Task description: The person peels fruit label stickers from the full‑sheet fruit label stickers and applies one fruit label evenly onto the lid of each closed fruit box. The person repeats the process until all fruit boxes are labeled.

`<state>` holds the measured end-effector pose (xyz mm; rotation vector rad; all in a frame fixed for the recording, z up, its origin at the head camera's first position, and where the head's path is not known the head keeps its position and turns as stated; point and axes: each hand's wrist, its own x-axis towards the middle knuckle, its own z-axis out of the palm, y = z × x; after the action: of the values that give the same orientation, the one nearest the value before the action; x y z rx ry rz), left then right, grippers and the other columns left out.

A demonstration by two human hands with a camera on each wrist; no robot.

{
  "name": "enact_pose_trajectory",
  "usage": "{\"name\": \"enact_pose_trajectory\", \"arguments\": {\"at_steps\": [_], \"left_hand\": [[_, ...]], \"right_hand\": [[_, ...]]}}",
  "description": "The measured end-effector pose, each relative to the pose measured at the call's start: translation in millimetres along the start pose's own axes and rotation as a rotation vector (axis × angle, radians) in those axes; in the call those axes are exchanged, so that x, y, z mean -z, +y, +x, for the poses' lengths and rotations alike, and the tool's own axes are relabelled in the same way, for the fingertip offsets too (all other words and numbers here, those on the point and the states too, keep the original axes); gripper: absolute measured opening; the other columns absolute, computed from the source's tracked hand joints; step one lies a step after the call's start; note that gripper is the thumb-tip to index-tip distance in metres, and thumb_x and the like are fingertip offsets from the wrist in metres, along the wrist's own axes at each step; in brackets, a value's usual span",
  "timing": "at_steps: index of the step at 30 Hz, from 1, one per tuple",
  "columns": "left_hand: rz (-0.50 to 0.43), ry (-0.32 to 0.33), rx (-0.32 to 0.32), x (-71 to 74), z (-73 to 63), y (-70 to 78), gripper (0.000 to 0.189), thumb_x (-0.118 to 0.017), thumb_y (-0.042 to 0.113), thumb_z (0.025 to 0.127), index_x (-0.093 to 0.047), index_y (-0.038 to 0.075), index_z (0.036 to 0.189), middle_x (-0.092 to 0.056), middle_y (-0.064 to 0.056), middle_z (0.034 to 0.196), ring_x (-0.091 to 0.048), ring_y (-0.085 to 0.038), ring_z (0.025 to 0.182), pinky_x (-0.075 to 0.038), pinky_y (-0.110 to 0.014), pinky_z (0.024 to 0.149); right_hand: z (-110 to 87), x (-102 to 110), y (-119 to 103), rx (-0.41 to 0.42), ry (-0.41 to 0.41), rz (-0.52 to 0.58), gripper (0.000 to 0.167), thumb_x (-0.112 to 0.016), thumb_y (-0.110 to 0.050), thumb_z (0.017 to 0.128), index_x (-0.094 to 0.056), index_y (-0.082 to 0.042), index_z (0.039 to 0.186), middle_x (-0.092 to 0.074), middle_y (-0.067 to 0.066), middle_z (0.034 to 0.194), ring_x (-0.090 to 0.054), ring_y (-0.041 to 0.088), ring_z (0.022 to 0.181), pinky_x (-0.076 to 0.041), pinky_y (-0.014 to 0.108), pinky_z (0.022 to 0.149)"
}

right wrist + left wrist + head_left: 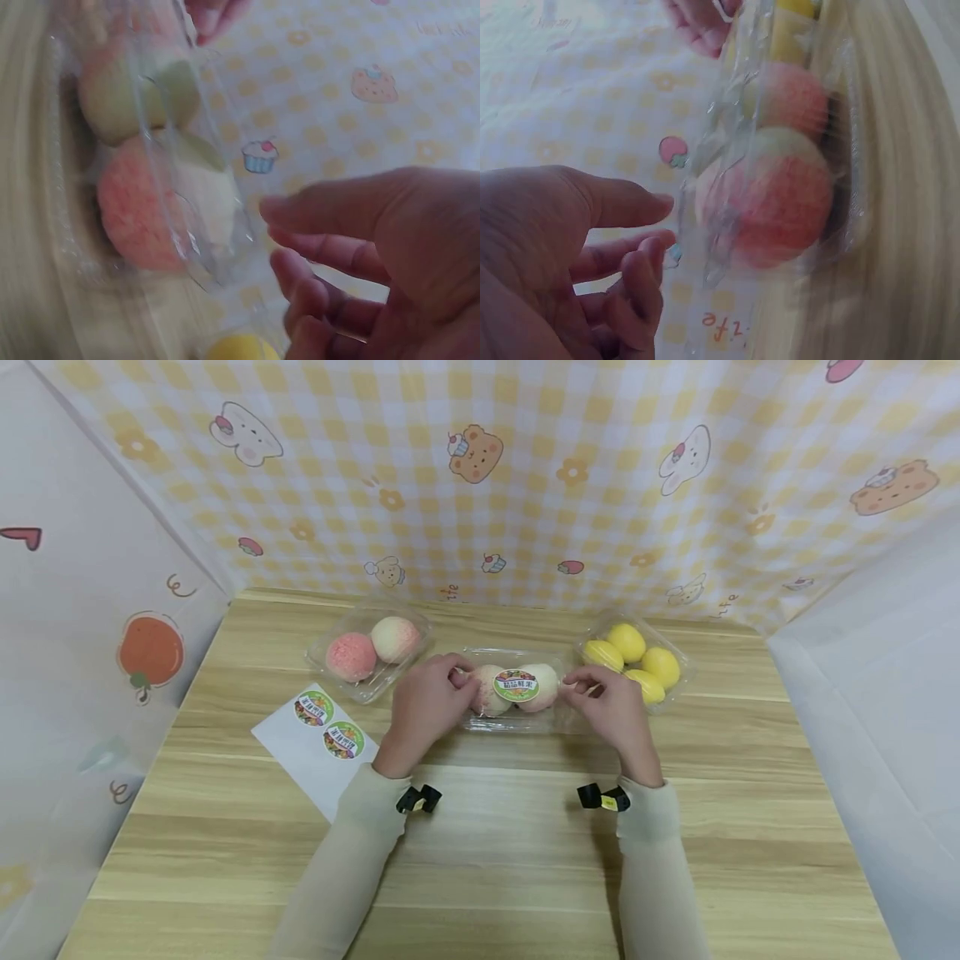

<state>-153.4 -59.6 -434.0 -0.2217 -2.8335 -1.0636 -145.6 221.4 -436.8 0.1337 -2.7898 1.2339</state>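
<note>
A clear plastic box (551, 722) sits between my hands with two pink-and-cream peaches (491, 693) inside. Over its lid lies an oval fruit sticker (516, 685) with a green border and colourful fruit print. My left hand (433, 697) hovers at the box's left end, thumb and fingertips near each other; in the left wrist view nothing shows between them. At the opposite end is my right hand (609, 703), its fingers loosely bent and apart from the lid in the right wrist view, also with nothing visible in them.
Back left, a clear box (365, 695) holds two more peaches (351, 657). To the right, another box (686, 672) contains several lemons (626, 643). A white sheet (292, 747) with two stickers (343, 740) lies beside my left forearm. A checked curtain (525, 518) hangs behind the table.
</note>
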Motion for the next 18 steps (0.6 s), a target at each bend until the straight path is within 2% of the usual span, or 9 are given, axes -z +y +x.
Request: {"name": "enact_pose_trajectory", "arguments": {"at_steps": [4,7,13,18], "left_hand": [[-0.056,-0.046,0.033,10.1,0.6,-4.8,0.026,-0.075,0.028,0.098,-0.081,0.009,0.115,-0.077,0.0,0.092,-0.07,-0.02,0.078,-0.053,-0.039,0.066],[-0.095,-0.113,0.043,17.5,1.5,-9.6,0.028,-0.075,0.029,0.099,-0.078,0.008,0.118,-0.079,-0.001,0.099,-0.075,-0.022,0.088,-0.056,-0.042,0.075],[-0.117,-0.272,0.081,24.6,3.8,-19.8,0.033,-0.079,0.039,0.1,-0.075,0.01,0.117,-0.077,-0.003,0.11,-0.074,-0.024,0.101,-0.058,-0.041,0.08],[-0.112,-0.337,0.105,27.1,4.2,-20.9,0.04,-0.089,0.043,0.092,-0.073,0.013,0.114,-0.075,-0.003,0.114,-0.071,-0.025,0.107,-0.056,-0.043,0.088]], "right_hand": [[0.2,9,6,-0.025,-0.069,-0.002,0.021,-0.085,-0.011,0.094,-0.079,-0.004,0.113,-0.074,0.01,0.093,-0.068,0.026,0.08,-0.054,0.033,0.071],[0.3,15,9,-0.038,-0.114,0.0,0.026,-0.086,-0.013,0.094,-0.077,-0.003,0.116,-0.076,0.01,0.096,-0.068,0.027,0.084,-0.055,0.035,0.073],[-0.8,24,14,-0.06,-0.197,0.013,0.025,-0.087,-0.017,0.094,-0.074,-0.004,0.111,-0.076,0.009,0.098,-0.068,0.026,0.086,-0.055,0.036,0.077],[-1.6,26,16,-0.066,-0.262,0.011,0.03,-0.089,-0.022,0.092,-0.075,-0.005,0.111,-0.076,0.007,0.098,-0.067,0.024,0.086,-0.053,0.037,0.079]]}}
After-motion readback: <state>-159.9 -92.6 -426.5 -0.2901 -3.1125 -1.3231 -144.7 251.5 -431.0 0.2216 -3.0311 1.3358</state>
